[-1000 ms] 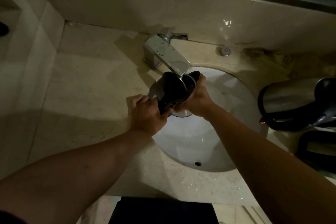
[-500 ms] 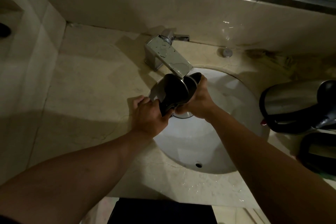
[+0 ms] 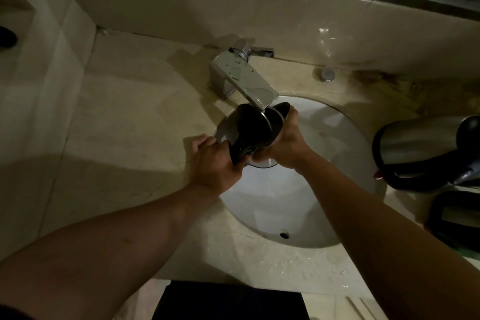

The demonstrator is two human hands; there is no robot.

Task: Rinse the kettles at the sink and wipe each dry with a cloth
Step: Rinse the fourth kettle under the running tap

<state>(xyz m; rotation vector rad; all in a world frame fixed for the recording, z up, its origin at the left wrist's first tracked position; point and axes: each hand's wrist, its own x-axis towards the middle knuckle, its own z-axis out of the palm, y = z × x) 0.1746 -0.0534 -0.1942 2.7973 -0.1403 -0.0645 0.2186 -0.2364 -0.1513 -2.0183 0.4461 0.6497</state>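
Note:
A steel kettle with a black lid and handle (image 3: 249,128) is tilted under the spout of the chrome tap (image 3: 244,79), over the left rim of the white sink (image 3: 280,205). My left hand (image 3: 214,163) grips the kettle's black handle from the near side. My right hand (image 3: 284,141) holds the kettle's body and open lid from the right. A thin stream from the spout meets the kettle's mouth. A second steel kettle (image 3: 418,149) lies on its side on the counter to the right of the sink.
A third dark kettle (image 3: 457,218) sits at the right edge of the beige stone counter (image 3: 124,132). A metal plug knob (image 3: 327,74) sits behind the basin. The wall upstand and a mirror edge run along the back. A dark object (image 3: 228,301) lies below the counter's front edge.
Both hands keep the kettle under the tap. The view has drifted slightly; the hands and kettle sit a little lower and to the right in the picture.

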